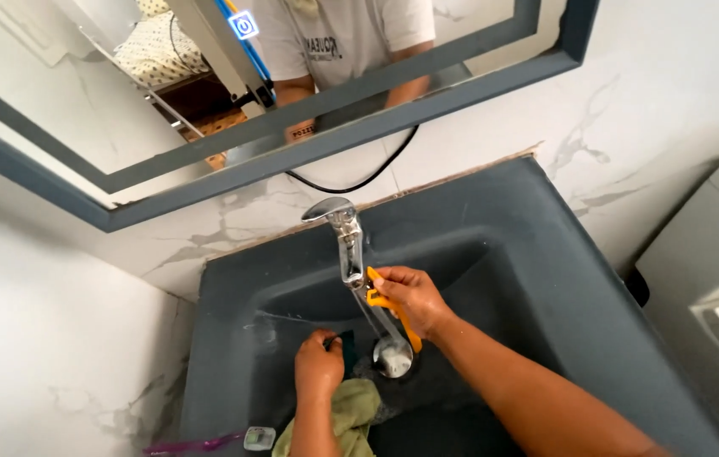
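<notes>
Head view: dark sink (pixel 503 254) holds green cloth (pixel 351 406); left hand (pixel 319 366) grips it, right hand (pixel 410 296) pinches yellow brush (pixel 402 326)

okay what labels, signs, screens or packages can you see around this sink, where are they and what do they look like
Lit touch button: on the mirror glass, top centre; small blue square with a white symbol.
Printed patch on shirt: reflected in the mirror, dark print on white cloth.
Small tag: reflected at the mirror's lower edge, pale, too small to make out.
No packages or screens show.

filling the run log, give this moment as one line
left hand: on dark sponge | right hand: grips orange-handled brush at chrome tap | dark grey basin
</notes>
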